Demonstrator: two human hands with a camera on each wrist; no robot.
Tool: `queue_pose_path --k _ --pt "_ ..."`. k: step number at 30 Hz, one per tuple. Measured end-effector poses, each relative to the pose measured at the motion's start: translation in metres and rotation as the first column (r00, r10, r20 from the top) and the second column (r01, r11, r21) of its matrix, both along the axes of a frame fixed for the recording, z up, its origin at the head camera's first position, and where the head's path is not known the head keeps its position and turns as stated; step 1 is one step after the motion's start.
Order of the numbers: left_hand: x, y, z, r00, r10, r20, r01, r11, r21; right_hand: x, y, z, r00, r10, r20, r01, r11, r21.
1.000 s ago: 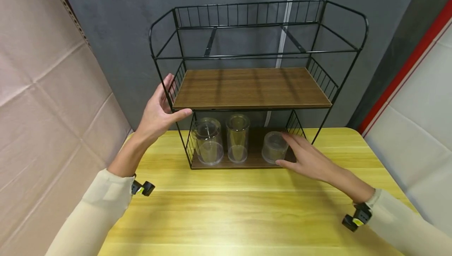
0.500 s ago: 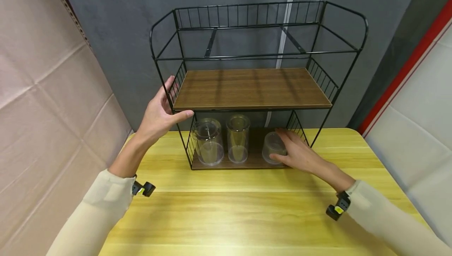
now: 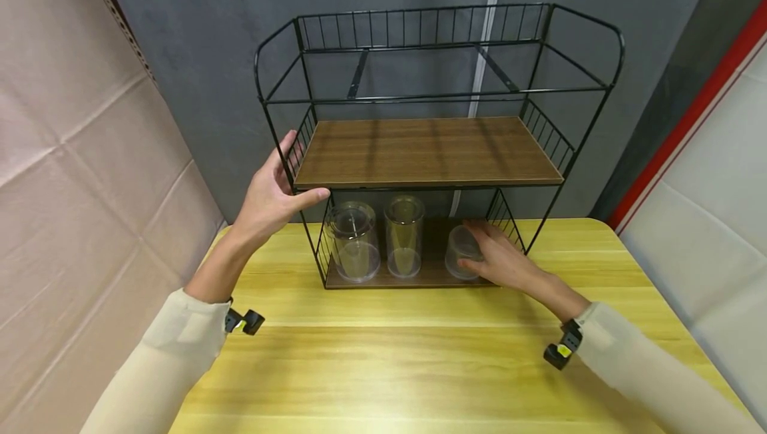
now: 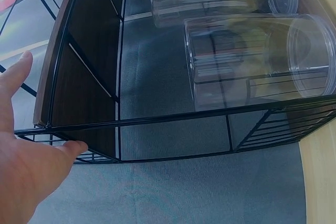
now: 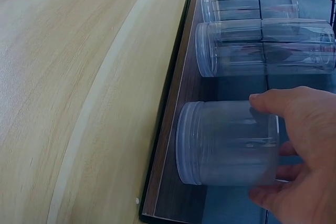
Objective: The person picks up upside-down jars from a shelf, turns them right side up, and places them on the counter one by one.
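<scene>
A black wire rack with brown wood-look boards stands on the table. My left hand holds its left side at the middle board, thumb across the front corner and fingers along the side wires. On the bottom board, at the right, sits a short clear plastic jar, its ringed end down. My right hand grips this jar near its upper end, thumb on the near side and fingers round the far side. A wide clear jar and a taller, narrower clear jar stand to its left.
The middle board lies over the jars, and the rack's top tier is an open frame with two metal crossbars. A pale wooden table spreads in front. A grey curtain hangs behind, with light panels on both sides.
My right hand has moved left and closed in from the short jar's right side to grip it. The left hand keeps its place on the rack.
</scene>
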State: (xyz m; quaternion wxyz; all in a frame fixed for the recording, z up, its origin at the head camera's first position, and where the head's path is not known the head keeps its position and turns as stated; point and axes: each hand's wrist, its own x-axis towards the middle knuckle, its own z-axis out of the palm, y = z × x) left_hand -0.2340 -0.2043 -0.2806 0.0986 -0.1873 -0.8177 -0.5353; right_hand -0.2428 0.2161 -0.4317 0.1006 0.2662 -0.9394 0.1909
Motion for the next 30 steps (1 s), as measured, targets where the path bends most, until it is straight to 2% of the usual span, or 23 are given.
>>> queue_pose_path --k 11,16,21,27,30 --pt "0.003 0.001 -0.002 1.0 -0.006 -0.006 0.006 1.0 0.027 -0.001 0.0 0.0 1.0 -0.023 0.015 0.023 1.0 -0.021" --pt "0.005 0.003 -0.005 0.999 -0.045 -0.031 0.048 0.994 0.094 0.001 0.0 0.0 1.0 -0.028 0.004 0.028 0.999 -0.04" --pt "0.008 0.005 -0.01 0.995 -0.076 -0.07 0.087 0.983 0.159 0.007 0.0 0.002 0.999 -0.041 0.021 0.042 0.997 -0.06" --pt "0.018 0.006 -0.017 0.989 -0.032 -0.145 0.061 0.977 0.206 0.017 -0.003 0.007 0.999 -0.042 0.033 0.045 0.995 -0.084" --pt "0.024 0.007 -0.02 0.977 -0.007 -0.211 0.066 0.96 0.273 0.022 -0.003 0.011 0.998 -0.039 0.042 0.043 0.994 -0.098"
